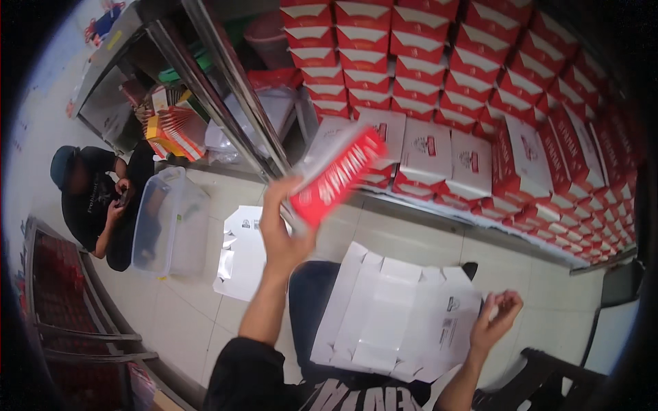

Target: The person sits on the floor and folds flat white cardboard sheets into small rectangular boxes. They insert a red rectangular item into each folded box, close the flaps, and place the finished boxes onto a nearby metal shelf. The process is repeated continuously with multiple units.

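Observation:
My left hand (pixel 279 229) is raised and grips a red and white cardboard box (pixel 336 179), folded into shape and blurred by motion. Across my lap lie flat white box blanks (pixel 394 312), stacked and creased, with small cut flaps along their edges. Beside the right edge of these blanks, my right hand (pixel 497 318) is held up with loosely curled fingers, the thumb apart and nothing visible in it.
Stacked red and white boxes (pixel 428 154) fill the far right. Another flat blank (pixel 243 253) lies on the tiled floor, near a clear plastic bin (pixel 171 229). A seated person (pixel 96 202) is at the left. Metal poles (pixel 233 96) stand behind; a dark stool (pixel 541 383) is at lower right.

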